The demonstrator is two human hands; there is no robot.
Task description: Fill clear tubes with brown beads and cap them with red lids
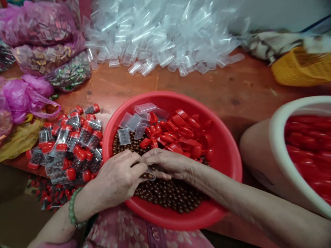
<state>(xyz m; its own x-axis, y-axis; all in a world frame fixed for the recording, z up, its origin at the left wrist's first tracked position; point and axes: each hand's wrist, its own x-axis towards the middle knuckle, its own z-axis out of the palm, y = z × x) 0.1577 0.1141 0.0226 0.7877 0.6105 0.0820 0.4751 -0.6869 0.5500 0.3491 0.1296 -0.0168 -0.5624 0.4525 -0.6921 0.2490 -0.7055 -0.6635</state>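
My left hand (116, 175), with a green bead bracelet (72, 206) at the wrist, is closed round a small clear plastic container (150, 175). Brown balls show inside its rounded open end. Against that end my right hand (167, 163) is cupped, fingers curled round a few brown balls; its fingertips are partly hidden. Both hands are low over a red basin (227, 151). Loose brown balls (170, 196) cover its bottom. On them lie red caps (181, 129) and several empty clear containers (134, 122).
Filled containers with red caps (69, 144) are piled left of the basin. Clear containers (160, 38) heap along the back. Pink bags (43, 27) stand at the back left. A white bucket (274, 134) of red caps and a yellow basket (297, 69) are on the right.
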